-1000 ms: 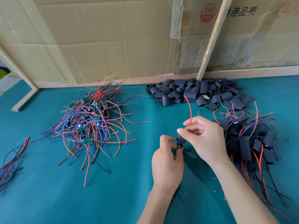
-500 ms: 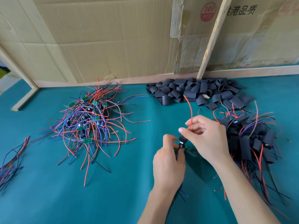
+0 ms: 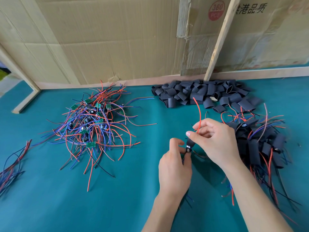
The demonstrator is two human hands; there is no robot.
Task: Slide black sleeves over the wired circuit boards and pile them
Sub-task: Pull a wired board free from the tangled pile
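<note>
My left hand [image 3: 173,166] pinches the lower end of a small wired circuit board, where a round component [image 3: 188,150] pokes out. My right hand [image 3: 215,141] holds a black sleeve [image 3: 190,143] around the board's upper part, and a red wire [image 3: 198,113] rises from between its fingers. A tangle of bare boards with red, blue and black wires [image 3: 93,124] lies to the left. Loose black sleeves [image 3: 200,95] are heaped at the back. Sleeved boards [image 3: 260,143] are piled at the right.
A cardboard wall [image 3: 117,39] and a leaning wooden slat [image 3: 219,39] close off the back of the teal table [image 3: 83,206]. A wooden frame leg [image 3: 25,101] stands at the far left. A small bundle of loose wires [image 3: 11,169] lies by the left edge.
Both hands have stayed close together at the table's middle. The sleeve has slid a little further down the board toward my left hand's fingers.
</note>
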